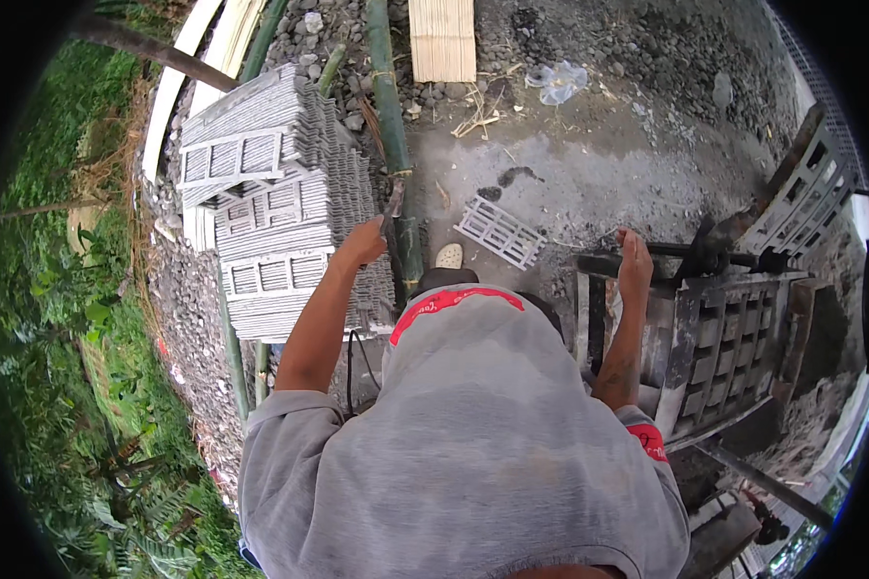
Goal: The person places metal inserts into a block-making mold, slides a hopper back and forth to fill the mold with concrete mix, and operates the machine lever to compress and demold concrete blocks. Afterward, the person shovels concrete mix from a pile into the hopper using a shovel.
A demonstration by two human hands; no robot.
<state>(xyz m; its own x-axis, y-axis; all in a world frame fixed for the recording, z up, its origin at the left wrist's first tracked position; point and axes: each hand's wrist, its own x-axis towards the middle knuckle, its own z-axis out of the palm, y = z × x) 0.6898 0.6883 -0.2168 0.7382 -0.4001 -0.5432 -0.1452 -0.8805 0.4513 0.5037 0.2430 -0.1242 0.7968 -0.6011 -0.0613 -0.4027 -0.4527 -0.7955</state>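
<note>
My left hand (365,243) is closed round a short hand tool with a rusty brown end (396,198); its exact kind is hard to make out. The hand is beside tall stacks of thin grey slatted panels (309,207), with several ladder-like frames (237,159) lying on top. My right hand (633,259) is raised with its fingers stretched upward, close to a dark metal bar (661,249). Beyond that bar, at the right, is a heavy metal mould (719,347) with a grid of blocks. A slotted grid plate (792,207) stands tilted above it.
A pale grid frame (500,232) lies on the concrete floor ahead, near my shoe (449,256). Green bamboo poles (386,96) run beside the stacks. Bundled wooden strips (442,39), crumpled clear plastic (557,82) and gravel are farther off. Plants (77,318) grow at the left.
</note>
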